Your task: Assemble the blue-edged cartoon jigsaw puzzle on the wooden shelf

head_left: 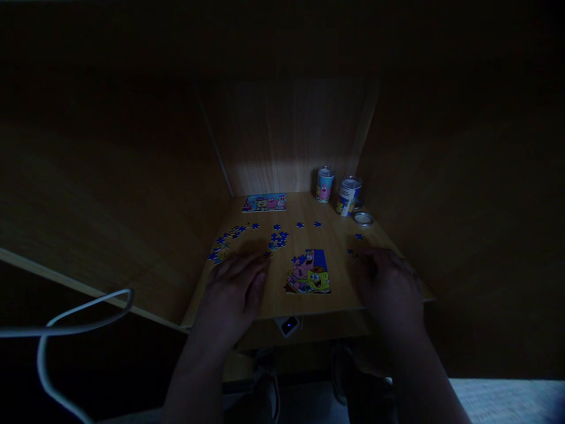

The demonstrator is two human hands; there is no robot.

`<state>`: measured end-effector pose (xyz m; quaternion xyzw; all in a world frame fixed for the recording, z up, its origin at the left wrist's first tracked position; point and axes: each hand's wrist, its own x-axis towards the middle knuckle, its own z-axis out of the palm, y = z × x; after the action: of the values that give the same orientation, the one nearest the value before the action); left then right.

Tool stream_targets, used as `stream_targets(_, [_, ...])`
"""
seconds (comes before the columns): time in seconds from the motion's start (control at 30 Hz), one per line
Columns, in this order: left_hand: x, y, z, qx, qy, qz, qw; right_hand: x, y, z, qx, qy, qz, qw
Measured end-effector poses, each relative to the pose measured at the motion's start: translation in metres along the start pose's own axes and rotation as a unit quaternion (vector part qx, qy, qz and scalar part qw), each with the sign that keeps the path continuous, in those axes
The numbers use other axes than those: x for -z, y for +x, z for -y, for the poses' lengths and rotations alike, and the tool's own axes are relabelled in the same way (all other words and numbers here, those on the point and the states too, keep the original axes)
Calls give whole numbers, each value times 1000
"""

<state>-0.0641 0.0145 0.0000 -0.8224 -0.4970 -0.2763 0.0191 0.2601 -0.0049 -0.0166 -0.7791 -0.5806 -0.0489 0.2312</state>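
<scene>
A partly assembled cartoon jigsaw [309, 274] lies near the front of a small wooden desk [335, 235]. My left hand [236, 288] rests flat on the desk to its left, fingers stretched toward loose blue pieces [278, 239]. My right hand [388, 282] lies on the desk to the right of the jigsaw, fingers curled down near a few loose pieces [352, 253]; the dim light hides whether it holds one.
More loose pieces [227, 238] are scattered at the desk's left. A reference picture [265, 202] lies at the back. Two printed tins [325, 184] [349, 195] and a round lid [363, 219] stand back right. Wooden walls enclose the desk. A white cable [66, 318] loops at left.
</scene>
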Motion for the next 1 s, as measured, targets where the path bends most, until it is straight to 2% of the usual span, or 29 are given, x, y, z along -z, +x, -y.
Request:
stream_targets(0.17, [1, -1, -1, -47, -21, 52, 997, -1, -1, 0, 1, 13, -8, 1000])
stream_targets(0.43, [0, -2, -2, -32, -34, 32, 998, -1, -1, -1, 12, 23, -21, 999])
stream_targets(0.5, [-3, -4, -2, -5, -8, 1, 1000, -2, -1, -1, 15, 20, -24, 999])
stream_targets(0.63, [-11, -6, 3, 135, 48, -124, 982, -2, -2, -2, 11, 45, -27, 999])
stream_targets(0.7, [-14, -7, 6, 174, 47, -156, 971, -2, -2, -2, 10, 58, -27, 998])
stream_targets(0.77, [-15, -8, 9, 178, 47, -150, 971, -2, -2, -2, 11, 57, -23, 998])
stream_targets(1.0, [-5, -10, 6, 134, 32, -60, 989, 1, -2, -1, 11, 38, -7, 999])
